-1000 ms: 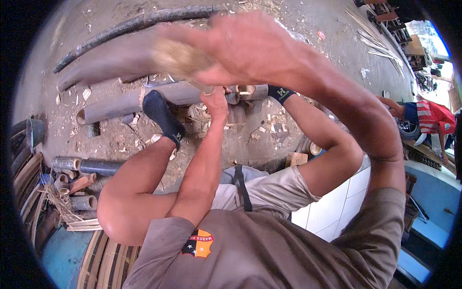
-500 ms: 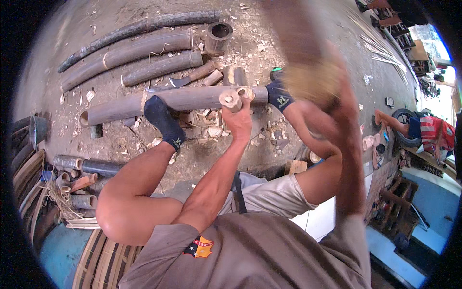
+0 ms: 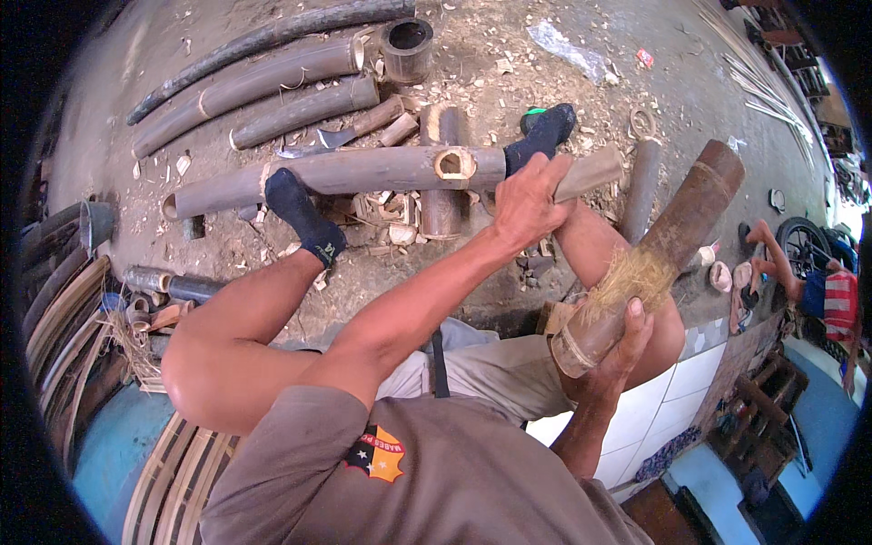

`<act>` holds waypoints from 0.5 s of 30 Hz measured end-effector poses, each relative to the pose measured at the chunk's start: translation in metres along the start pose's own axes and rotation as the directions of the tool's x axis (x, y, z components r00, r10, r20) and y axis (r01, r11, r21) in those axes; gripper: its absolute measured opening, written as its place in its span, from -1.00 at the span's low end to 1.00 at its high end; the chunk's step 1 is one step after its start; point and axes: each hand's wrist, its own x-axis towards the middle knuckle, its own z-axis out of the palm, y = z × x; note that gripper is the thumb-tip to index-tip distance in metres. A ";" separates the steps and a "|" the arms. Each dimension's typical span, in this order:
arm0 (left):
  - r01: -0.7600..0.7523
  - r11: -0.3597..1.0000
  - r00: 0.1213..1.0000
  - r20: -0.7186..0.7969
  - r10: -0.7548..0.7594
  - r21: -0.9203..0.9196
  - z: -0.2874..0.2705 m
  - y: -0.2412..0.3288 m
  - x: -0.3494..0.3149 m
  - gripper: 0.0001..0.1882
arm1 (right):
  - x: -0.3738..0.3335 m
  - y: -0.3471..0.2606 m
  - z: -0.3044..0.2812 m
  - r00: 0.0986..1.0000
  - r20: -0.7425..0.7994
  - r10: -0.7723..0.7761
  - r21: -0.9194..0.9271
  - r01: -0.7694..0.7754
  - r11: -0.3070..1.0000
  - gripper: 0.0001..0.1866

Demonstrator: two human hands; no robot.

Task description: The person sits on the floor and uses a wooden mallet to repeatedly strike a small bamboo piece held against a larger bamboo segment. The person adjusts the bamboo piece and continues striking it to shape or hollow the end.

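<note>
Left hand point(image 3: 531, 207), gripping a wooden handle point(image 3: 592, 173), had shifted right of the bamboo pole point(image 3: 363, 173), right hand point(image 3: 622, 352) gripping a lowered mallet point(image 3: 674, 227), apparently pausing the pounding.

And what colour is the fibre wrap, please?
The fibre wrap is straw-yellow, shown in the head view.

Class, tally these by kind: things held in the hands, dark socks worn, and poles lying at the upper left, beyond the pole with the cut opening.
Stick in the left hand: 1
Fibre-wrapped tube in the right hand: 1
Dark socks: 2
Poles at the upper left: 3
Total: 7
</note>
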 end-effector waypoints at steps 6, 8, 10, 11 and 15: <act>-0.079 0.995 0.996 0.050 0.075 0.069 0.017 -0.025 0.003 -0.60 | 0.016 0.012 -0.029 0.994 -0.022 -0.107 -0.235 0.099 0.967 -0.28; -0.082 0.995 0.997 0.012 0.081 0.053 0.019 -0.032 0.008 -0.63 | 0.018 0.013 -0.030 0.989 -0.047 -0.142 -0.285 0.123 0.951 -0.30; -0.049 0.997 0.999 -0.008 0.050 0.051 0.018 -0.039 0.010 -0.62 | 0.011 0.002 -0.014 0.988 -0.047 -0.150 -0.281 0.131 0.951 -0.25; -0.040 0.999 0.999 -0.010 0.040 0.035 0.017 -0.042 0.011 -0.62 | 0.007 -0.006 -0.006 0.987 -0.049 -0.153 -0.280 0.134 0.951 -0.22; -0.035 0.999 0.999 0.008 0.035 0.000 0.016 -0.051 0.013 -0.64 | 0.017 -0.002 -0.005 0.924 0.010 -0.383 -0.522 0.331 0.786 -0.19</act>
